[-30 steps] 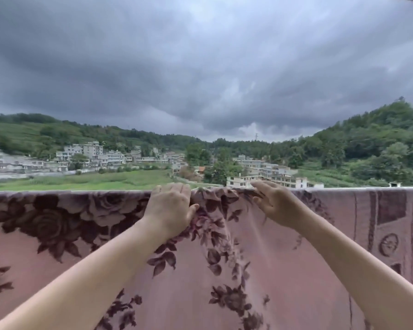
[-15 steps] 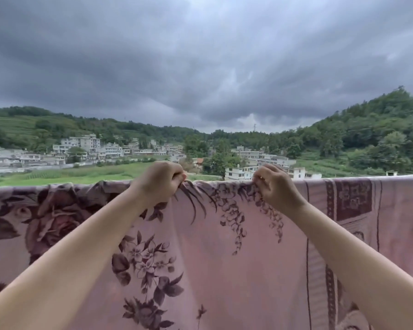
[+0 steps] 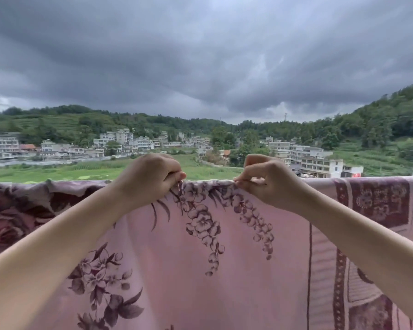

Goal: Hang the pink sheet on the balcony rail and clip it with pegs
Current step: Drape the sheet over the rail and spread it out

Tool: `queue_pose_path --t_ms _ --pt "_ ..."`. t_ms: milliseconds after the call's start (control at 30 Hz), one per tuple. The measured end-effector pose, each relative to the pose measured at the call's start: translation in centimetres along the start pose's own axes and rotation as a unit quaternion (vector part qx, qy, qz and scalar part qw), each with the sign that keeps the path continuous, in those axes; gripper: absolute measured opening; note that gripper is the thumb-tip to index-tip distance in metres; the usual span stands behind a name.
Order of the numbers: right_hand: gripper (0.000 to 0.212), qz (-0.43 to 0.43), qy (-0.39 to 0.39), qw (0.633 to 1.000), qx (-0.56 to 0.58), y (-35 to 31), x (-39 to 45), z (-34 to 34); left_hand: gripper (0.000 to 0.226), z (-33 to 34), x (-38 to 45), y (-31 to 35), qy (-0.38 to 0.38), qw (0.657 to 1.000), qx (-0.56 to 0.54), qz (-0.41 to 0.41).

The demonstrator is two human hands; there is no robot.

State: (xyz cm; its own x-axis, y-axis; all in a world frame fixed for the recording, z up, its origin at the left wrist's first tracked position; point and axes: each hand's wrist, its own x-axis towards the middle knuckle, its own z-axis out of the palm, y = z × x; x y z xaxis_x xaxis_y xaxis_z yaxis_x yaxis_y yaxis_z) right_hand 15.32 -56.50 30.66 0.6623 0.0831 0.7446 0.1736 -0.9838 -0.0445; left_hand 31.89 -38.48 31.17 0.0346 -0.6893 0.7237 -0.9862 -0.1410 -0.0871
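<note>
The pink sheet (image 3: pixel 219 270), printed with dark purple flowers and a patterned border at the right, hangs across the whole lower part of the view. Its top edge runs level from left to right, draped over the rail, which is hidden under the cloth. My left hand (image 3: pixel 150 178) is closed on the top edge left of centre. My right hand (image 3: pixel 267 181) pinches the same edge a short way to the right. The cloth between my hands is slightly gathered. No pegs are in sight.
Beyond the sheet lie a green field (image 3: pixel 81 169), pale buildings (image 3: pixel 119 144) and wooded hills (image 3: pixel 379 125) under dark clouds. At the far left the sheet's top edge (image 3: pixel 34 186) is rumpled.
Both hands went from lying flat on the top edge to gripping it. The sheet has slid to the left, bringing the patterned border in from the right.
</note>
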Motion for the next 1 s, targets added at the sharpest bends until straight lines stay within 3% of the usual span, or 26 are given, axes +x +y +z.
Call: queue_pose_path --t_ms 133,200,300,433,500,600,667,800,900,1000 --pt "0.01 -0.032 0.008 0.999 -0.043 0.0 0.4 0.4 0.061 0.3 -0.8 1.4 -0.005 0.999 -0.015 0.052" --pt "0.01 -0.046 0.019 0.996 -0.075 0.1 0.4 0.6 0.051 0.0 -0.9 2.1 0.0 0.999 -0.012 0.037" --pt "0.01 -0.049 0.031 0.987 -0.151 0.7 0.7 0.1 0.02 0.3 0.5 3.6 0.031 0.997 0.077 0.005" --pt "0.011 0.036 0.055 0.98 -0.188 3.4 1.9 -3.1 0.02 2.1 6.0 6.1 0.071 0.985 0.132 -0.079" --pt "0.019 0.092 -0.005 0.98 -0.174 4.8 2.4 -4.5 0.023 3.5 8.7 6.4 0.029 0.983 0.127 -0.131" --pt "0.026 0.116 -0.149 0.974 -0.123 6.3 0.9 -5.6 0.028 5.1 10.3 7.6 -0.152 0.969 0.064 -0.183" --pt "0.031 0.119 -0.17 0.974 -0.087 7.1 -1.5 -6.5 0.03 5.6 10.1 9.2 -0.203 0.962 0.006 -0.181" --pt "0.035 0.137 -0.125 0.98 -0.073 8.7 -6.4 -10.1 0.044 6.4 10.4 14.6 -0.153 0.979 -0.033 -0.13" --pt "0.025 0.149 -0.079 0.981 -0.096 11.5 -10.4 -13.9 0.034 9.1 10.6 18.9 -0.08 0.993 0.031 -0.077" --pt "0.02 0.192 0.028 0.966 -0.169 16.6 -15.6 -17.8 0.027 12.1 11.0 23.2 -0.026 0.993 0.087 -0.071"
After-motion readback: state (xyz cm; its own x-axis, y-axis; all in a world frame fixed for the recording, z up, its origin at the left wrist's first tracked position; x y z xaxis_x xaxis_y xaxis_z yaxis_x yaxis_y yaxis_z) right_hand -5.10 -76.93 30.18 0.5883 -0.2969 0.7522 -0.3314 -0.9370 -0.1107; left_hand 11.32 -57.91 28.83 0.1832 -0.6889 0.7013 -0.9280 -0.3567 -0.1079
